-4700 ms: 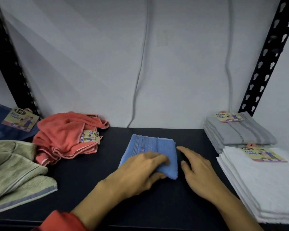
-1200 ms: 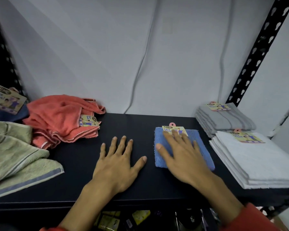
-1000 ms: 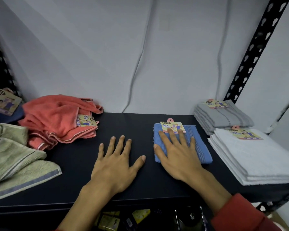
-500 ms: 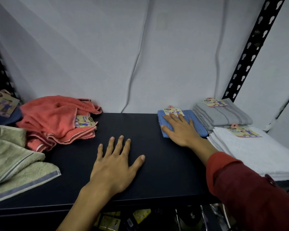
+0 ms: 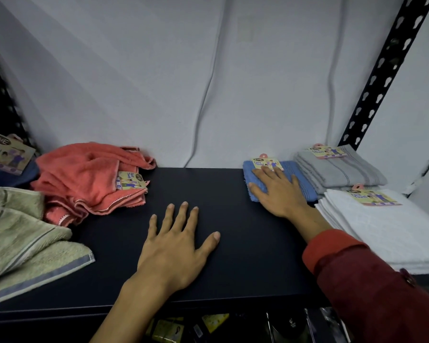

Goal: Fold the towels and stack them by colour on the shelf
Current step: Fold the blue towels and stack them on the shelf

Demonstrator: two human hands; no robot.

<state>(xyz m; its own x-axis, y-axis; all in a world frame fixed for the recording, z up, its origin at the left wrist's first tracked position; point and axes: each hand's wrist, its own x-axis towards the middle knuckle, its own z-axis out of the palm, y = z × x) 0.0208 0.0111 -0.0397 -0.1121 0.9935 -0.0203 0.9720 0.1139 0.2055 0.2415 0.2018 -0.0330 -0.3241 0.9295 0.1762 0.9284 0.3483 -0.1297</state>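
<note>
The folded blue towel (image 5: pixel 300 180) was pressed flat by the right hand (image 5: pixel 280 194) beside the grey stack (image 5: pixel 339 169); the coral towels (image 5: pixel 84 177) and green towels (image 5: pixel 22 233) lay unfolded. The left hand (image 5: pixel 174 246) was spread on the shelf (image 5: pixel 245 256).

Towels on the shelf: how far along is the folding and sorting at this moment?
Done: grey stack and white stack sit folded at right. In hand: the right hand rests flat on the folded blue towel beside the grey stack; the left hand lies flat on the shelf. Left: crumpled coral towels and loose green towels.
</note>
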